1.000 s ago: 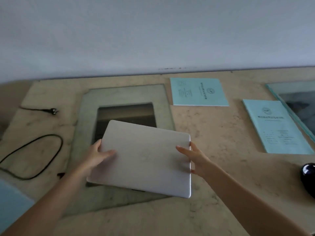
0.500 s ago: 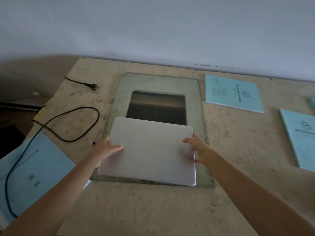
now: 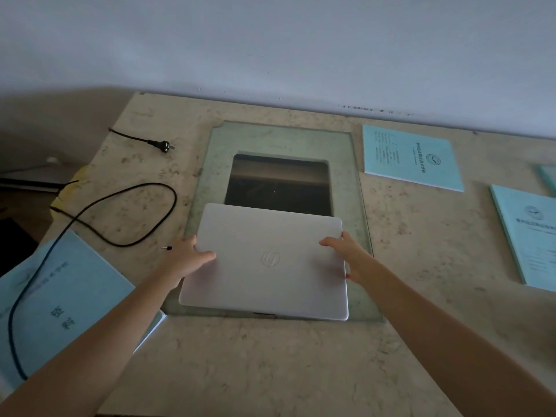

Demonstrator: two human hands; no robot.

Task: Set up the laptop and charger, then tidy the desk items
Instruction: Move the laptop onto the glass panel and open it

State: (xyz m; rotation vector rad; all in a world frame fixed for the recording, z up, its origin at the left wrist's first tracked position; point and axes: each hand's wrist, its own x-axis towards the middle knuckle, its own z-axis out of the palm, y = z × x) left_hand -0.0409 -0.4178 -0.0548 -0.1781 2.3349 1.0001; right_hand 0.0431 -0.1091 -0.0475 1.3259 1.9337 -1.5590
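On the glass pane (image 3: 358, 188), closed laptop (image 3: 264, 263) between both hands.

Closed silver laptop (image 3: 264, 263): matt, smooth lid that looks like metal or painted plastic, with a faintly glossy embossed round logo. Beige mottled stone-look counter (image 3: 270, 365): dull, slightly pitted finish. Greenish glass pane (image 3: 279, 136) inset in it: smooth, smudged, with a dark reflective window in the middle. Black power cord (image 3: 120, 206): rubbery, satin sheen. Pale blue paper booklets (image 3: 412, 158): matt covers.
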